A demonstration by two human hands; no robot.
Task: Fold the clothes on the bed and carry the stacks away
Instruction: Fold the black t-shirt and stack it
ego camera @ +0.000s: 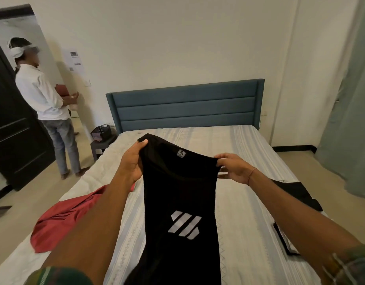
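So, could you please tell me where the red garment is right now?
In the head view, the red garment lies crumpled on the bed's left edge, beneath the left forearm, left of the held black shirt.

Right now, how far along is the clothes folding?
Barely begun: no folded stack shows on the bed. In hand: the left hand and right hand pinch the shoulders of a black XL T-shirt, held up unfolded. Left: a crumpled red garment and another black garment, then carrying away.
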